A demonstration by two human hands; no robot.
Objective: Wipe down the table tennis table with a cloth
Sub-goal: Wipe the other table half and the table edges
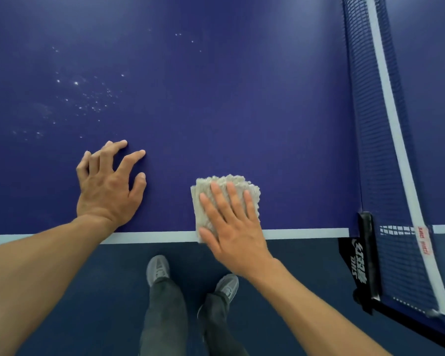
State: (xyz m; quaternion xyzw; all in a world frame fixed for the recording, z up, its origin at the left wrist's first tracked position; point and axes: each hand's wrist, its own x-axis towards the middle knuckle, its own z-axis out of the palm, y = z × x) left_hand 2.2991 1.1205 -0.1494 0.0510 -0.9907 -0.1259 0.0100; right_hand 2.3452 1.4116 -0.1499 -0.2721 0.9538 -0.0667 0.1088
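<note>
Now your straight-fingered right hand point(233, 228) presses the soft folded beige cloth point(228, 187).
Palm its middle; left hand point(108, 187) spread, empty.

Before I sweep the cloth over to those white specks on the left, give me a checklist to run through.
1. Cloth folded, flat on the table: ok.
2. Right hand pressed flat on the cloth: ok.
3. Left hand off the cloth: ok, it rests on bare table, apart.
4. Straight path to the specks free: probably not ok, the left hand's fingers lie close to it.
5. Net clear of the sweep: ok, it stands off to the right.
6. Cloth damp enough: cannot tell.
</note>
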